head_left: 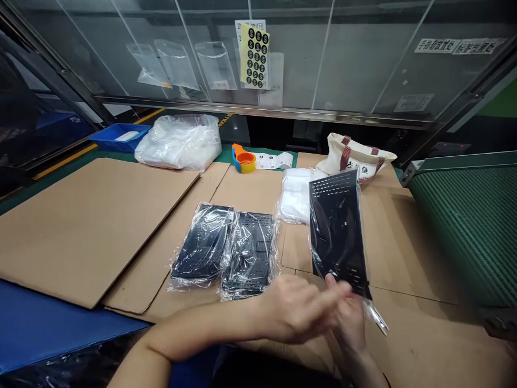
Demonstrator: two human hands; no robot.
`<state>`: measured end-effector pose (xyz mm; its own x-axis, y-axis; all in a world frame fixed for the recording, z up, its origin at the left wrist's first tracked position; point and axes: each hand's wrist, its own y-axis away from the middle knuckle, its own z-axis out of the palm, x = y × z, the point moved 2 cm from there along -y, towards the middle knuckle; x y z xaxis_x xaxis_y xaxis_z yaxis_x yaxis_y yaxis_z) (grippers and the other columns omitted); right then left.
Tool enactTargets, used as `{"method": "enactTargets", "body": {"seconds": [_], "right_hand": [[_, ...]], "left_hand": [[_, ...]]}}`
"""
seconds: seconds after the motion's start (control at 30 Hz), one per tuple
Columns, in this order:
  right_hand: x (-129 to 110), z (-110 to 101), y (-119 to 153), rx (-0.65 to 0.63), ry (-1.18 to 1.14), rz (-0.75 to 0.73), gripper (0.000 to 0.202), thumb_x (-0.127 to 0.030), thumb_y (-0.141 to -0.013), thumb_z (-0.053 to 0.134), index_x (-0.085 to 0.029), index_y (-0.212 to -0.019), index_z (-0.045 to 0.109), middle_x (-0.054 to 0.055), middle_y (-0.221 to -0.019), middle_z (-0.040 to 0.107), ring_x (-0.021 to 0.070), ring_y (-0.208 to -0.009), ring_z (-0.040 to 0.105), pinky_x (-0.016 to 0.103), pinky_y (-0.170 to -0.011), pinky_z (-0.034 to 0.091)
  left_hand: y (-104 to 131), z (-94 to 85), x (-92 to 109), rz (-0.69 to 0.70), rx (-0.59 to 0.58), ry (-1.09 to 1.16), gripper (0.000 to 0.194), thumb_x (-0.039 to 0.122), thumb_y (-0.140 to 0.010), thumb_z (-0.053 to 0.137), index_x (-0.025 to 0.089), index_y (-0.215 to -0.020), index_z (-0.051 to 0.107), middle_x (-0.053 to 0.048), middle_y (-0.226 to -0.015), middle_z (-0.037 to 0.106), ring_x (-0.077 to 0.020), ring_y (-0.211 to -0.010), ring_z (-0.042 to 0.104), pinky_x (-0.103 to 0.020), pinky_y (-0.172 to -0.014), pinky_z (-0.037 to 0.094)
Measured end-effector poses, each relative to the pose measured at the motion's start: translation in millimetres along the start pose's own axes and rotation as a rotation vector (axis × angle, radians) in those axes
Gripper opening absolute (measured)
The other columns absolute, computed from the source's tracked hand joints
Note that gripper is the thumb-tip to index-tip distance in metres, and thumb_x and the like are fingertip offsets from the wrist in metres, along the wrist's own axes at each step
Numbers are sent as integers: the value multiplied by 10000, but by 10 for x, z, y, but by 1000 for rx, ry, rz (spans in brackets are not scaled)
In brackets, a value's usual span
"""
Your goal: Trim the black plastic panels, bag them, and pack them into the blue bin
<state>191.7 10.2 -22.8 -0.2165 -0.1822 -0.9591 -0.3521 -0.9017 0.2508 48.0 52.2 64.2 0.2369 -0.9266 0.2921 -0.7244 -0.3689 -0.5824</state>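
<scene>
A black slotted panel (337, 229) in a clear plastic bag is held up at a tilt, right of centre. My right hand (350, 318) grips its lower end, partly behind my left hand. My left hand (297, 310) reaches across in front, its fingers bunched at the bag's bottom edge; what lies between them is too blurred to make out. Two more bagged black panels, one (205, 242) at the left and one (250, 253) beside it, lie side by side on the cardboard.
Behind stand a cloth bag (355, 153), white plastic packets (297, 194), an orange and blue tape holder (244, 160), a filled plastic bag (181, 143) and a blue tray (119, 137). Large cardboard (92, 221) lies left; a green conveyor (468, 215) runs at right.
</scene>
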Motion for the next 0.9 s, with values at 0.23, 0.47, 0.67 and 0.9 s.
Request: {"method": "enactTargets", "body": {"seconds": [0.23,0.47,0.67,0.9], "right_hand": [[-55,116,178,-189,203,0,425,-569,-665,745,-263,-959,763,73,-1056,734,307,-1183,585,442,-1105,357],[-126,302,167,-604,235,74,399,-543,-770,670,-228,-1001,751,98,-1007,738,286,-1002,667,433,-949,491],[-13,120,78,-503,294,96,383,-565,-800,627,-233,-943,755,95,-1002,729,262,-992,658,370,-915,497],[28,374,-21,-485,105,138,522,-521,-747,718,-262,-1197,663,85,-1302,618,258,-1237,543,435,-1086,372]], "left_hand": [[196,5,-470,-965,489,1110,621,503,-823,616,192,-1342,473,-154,-1394,510,-280,-1226,545,-398,-979,494],[575,-286,-612,-1141,668,1111,505,430,-752,723,167,-1155,568,-85,-1019,724,-238,-897,692,-338,-759,565],[1080,-387,-867,-1246,423,438,467,397,-835,575,155,-1233,541,-142,-1259,625,-304,-1171,580,-468,-1023,438],[1170,-77,-888,-1077,230,-284,507,232,-929,368,118,-1423,350,-204,-1302,531,-306,-1256,508,-490,-1018,442]]}}
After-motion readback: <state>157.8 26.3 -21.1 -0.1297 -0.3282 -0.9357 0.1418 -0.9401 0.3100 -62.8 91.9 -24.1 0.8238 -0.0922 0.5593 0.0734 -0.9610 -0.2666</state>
